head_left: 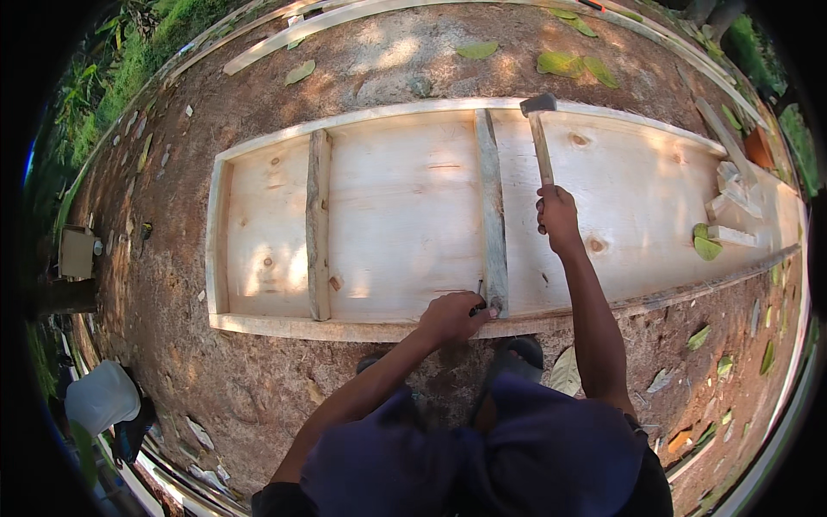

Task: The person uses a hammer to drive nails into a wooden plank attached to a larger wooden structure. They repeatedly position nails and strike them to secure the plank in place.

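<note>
wooden hammer handle [541, 148] in clenched right hand [558, 218]; left hand [451, 317] curled, contents unclear.

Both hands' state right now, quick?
Left hand: closed on a small dark item, too small to identify.
Right hand: closed, holding a hammer.

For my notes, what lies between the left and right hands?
In head view, between the left hand and right hand lie a weathered crosspiece and part of the pale panel.

Wooden-handled hammer [541, 142]: dark grey head, tan handle. Flat pale-cream plywood panel [405, 215]: brown knots, sun-dappled. Long grey-brown wooden crossbar [492, 207]. Broad yellow-green leaf [560, 64]. Dark navy cloth legwear [370, 448].
</note>
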A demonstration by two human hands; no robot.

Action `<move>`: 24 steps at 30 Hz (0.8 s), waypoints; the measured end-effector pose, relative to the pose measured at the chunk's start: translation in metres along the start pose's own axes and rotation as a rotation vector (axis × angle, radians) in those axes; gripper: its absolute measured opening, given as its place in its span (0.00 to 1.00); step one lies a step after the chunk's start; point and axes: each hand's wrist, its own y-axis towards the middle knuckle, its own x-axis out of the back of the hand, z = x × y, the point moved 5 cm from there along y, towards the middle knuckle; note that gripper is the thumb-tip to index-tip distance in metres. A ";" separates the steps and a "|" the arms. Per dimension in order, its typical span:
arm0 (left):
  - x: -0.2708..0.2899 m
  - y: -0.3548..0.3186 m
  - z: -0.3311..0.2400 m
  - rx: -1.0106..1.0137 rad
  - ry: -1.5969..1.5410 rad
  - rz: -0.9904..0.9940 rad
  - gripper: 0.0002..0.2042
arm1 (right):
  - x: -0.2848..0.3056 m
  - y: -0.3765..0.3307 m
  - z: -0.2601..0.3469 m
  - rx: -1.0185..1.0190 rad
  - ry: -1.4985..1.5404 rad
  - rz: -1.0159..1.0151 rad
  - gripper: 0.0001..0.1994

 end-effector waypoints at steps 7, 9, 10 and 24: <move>-0.004 0.003 -0.008 -0.001 0.020 0.028 0.24 | 0.052 0.049 -0.019 -0.106 1.016 -0.544 0.13; -0.002 0.004 -0.010 0.009 0.023 0.035 0.25 | 0.012 0.040 -0.022 -0.184 0.915 -0.347 0.14; 0.000 0.002 -0.009 0.025 0.015 0.039 0.25 | -0.014 0.027 -0.027 -0.228 0.783 -0.114 0.14; -0.003 0.002 -0.004 0.026 0.005 0.056 0.25 | -0.035 0.026 -0.012 -0.264 0.669 0.120 0.15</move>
